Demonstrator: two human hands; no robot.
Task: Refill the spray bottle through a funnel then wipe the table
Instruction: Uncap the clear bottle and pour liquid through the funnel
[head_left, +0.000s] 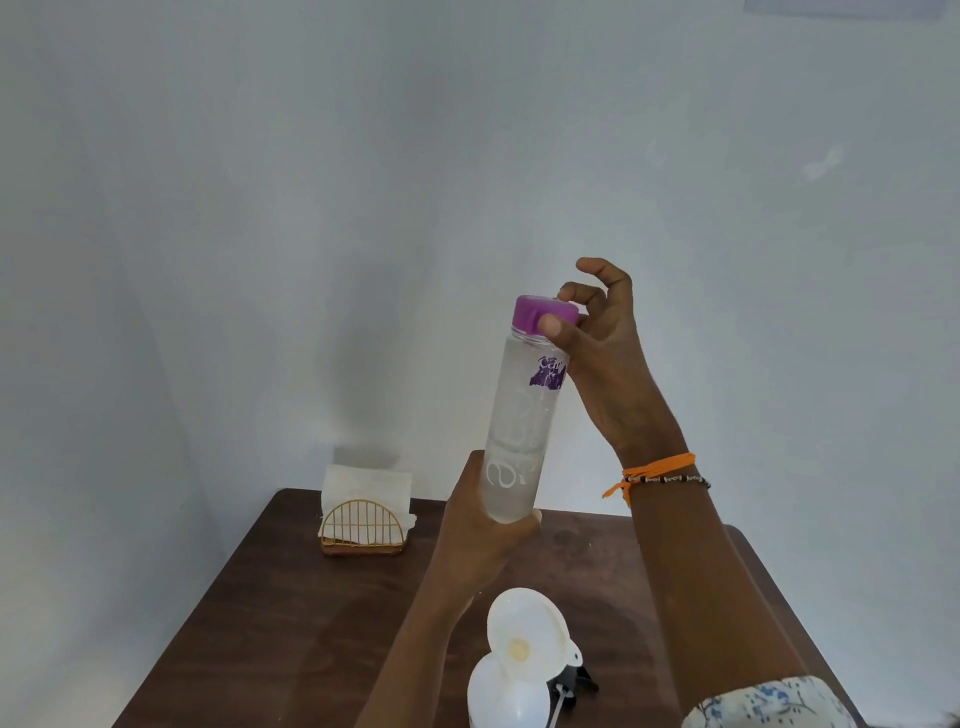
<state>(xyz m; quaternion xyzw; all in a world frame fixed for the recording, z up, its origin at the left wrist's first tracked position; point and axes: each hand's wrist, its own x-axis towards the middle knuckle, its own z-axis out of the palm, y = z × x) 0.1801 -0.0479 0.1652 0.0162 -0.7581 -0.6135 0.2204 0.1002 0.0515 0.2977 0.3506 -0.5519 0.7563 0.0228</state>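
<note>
- Plain pale wall behind, dark brown wooden table set into the corner below.
- Water bottle is held up in the air above the table's far half, long axis near upright, top leaning slightly to the right; clear liquid inside.
- Left hand wraps round the bottle's bottom end, fingers curled on it, carrying the weight.
- Right hand is at the top: thumb and at least one finger pinch the purple cap; the other fingers are lifted off, loosely curled.
- Key relation: cap sits directly above the left grip, along the bottle's axis, so the right hand is the one placed to twist. Cap looks on; likely step is unscrewing it.
- Spray bottle stands at the near edge, below and toward the person from the held bottle, with a white funnel seated in its neck, mouth tilted.
- Black-and-white spray head lies just right of the spray bottle, off it.
- Napkins stand in a gold wire holder, far left of the table, well apart from the hands.
- Counts: one water bottle, one cap, one spray bottle, one funnel, one spray head, one holder; the number of napkins can't be told.
</note>
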